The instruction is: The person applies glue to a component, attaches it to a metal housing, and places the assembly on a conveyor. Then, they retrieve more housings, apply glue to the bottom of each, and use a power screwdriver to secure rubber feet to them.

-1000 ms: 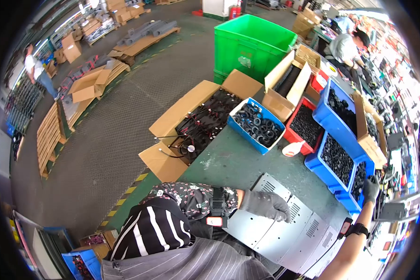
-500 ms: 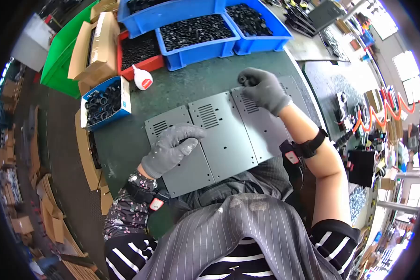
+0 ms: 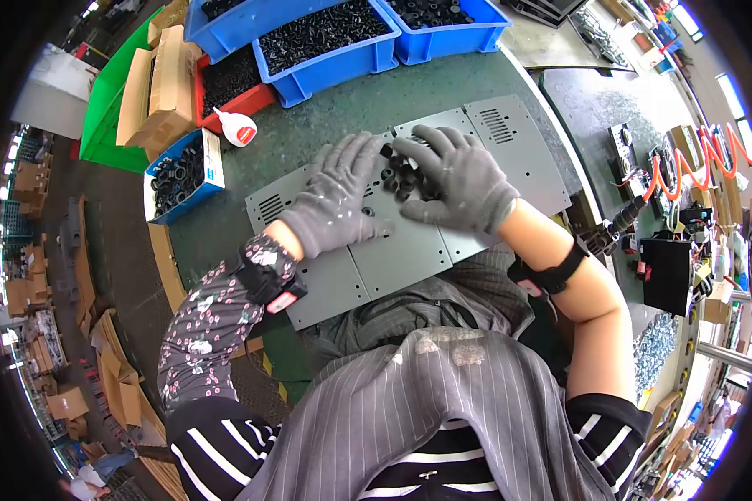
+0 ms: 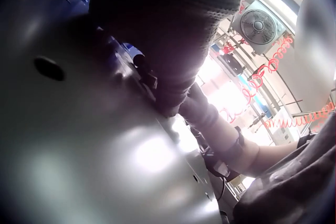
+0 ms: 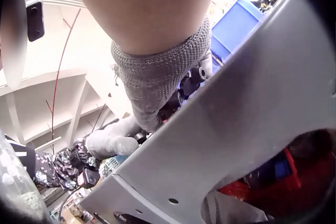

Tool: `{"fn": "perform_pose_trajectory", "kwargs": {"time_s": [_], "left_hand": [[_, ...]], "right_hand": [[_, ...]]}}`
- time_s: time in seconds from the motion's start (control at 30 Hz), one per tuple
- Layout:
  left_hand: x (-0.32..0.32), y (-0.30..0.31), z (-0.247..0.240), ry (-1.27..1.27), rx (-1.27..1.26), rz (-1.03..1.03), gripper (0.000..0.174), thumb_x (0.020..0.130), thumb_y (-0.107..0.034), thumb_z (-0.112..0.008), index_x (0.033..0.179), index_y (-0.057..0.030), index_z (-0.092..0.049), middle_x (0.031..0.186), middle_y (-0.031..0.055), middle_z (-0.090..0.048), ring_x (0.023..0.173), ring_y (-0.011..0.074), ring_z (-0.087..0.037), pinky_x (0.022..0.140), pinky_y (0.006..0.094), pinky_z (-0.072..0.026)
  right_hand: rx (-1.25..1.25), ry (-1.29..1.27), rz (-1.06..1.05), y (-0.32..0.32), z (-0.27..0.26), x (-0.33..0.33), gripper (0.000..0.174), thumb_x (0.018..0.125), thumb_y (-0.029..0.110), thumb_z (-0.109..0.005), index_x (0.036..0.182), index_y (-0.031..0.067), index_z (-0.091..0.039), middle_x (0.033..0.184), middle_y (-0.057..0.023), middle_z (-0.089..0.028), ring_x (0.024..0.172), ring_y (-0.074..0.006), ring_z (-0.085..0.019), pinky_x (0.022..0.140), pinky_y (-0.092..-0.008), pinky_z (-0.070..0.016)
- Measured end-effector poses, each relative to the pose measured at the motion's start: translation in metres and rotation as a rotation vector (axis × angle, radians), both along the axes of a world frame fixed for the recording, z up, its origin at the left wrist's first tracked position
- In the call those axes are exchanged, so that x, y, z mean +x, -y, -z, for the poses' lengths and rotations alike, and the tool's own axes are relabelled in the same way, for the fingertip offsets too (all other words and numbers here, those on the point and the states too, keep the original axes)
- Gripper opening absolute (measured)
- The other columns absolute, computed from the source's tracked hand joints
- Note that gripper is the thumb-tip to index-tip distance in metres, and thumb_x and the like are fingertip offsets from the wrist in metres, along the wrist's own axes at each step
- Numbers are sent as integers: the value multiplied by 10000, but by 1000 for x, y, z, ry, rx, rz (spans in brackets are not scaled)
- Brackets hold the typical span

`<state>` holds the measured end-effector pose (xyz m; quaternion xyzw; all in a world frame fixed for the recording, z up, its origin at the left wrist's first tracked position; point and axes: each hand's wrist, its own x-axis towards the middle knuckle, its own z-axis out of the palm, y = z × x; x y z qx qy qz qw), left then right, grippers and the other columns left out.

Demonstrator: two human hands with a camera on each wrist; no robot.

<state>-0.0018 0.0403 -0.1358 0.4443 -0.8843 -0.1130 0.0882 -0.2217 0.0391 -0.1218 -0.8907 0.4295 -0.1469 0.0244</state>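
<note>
Grey metal panels [image 3: 405,267] with slots and small holes lie side by side on the green bench top. A pile of small black round parts [image 3: 399,179], some with a hole through the middle, sits on them between my two gloved hands. My left hand [image 3: 336,199] lies with fingers extended over the panels, left of the pile. My right hand [image 3: 466,182] arches over the pile from the right, fingers and thumb spread around it. In the right wrist view, black parts [image 5: 195,77] show beside the glove at the panel surface; its fingertips are hidden there.
Blue bins [image 3: 330,63] and a red bin [image 3: 251,107] of black parts line the far edge. A white bottle [image 3: 236,128] stands by a blue box [image 3: 178,203] of black rings. A coiled red hose [image 3: 693,171] hangs at the right.
The view swung from the side to the bench. My right hand came from the blue bins to the panels, where black parts now lie. My left hand moved up beside them, its fingers straightening.
</note>
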Motion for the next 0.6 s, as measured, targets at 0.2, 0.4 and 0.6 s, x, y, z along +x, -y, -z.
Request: {"fn": "perform_pose_trajectory", "kwargs": {"time_s": [0.2,0.4,0.6], "left_hand": [[-21,23,5,36,-27,50,1033,622,-581,-683,1385,-36,-251,1404,193,-301,1331,351,-243,1102,468,-173],[-13,22,-1,-78,-61,144,697,661,-305,-729,1266,-95,-453,1294,133,-456,1244,338,-379,1050,436,-301],[13,2,-12,-92,-25,141,644,683,-222,-721,1259,-81,-471,1251,126,-495,1208,321,-428,1024,419,-342]], "right_hand": [[27,-60,73,-2,16,-54,945,739,702,-489,1360,13,-309,1353,-203,-387,1291,-377,-314,1060,-471,-250],[-6,-74,217,-3,26,-71,962,750,740,-430,1337,-17,-347,1354,-237,-382,1285,-392,-320,1050,-482,-239],[-2,-58,219,-4,25,-69,939,751,737,-431,1306,-20,-397,1347,-233,-393,1280,-390,-328,1053,-479,-238]]}}
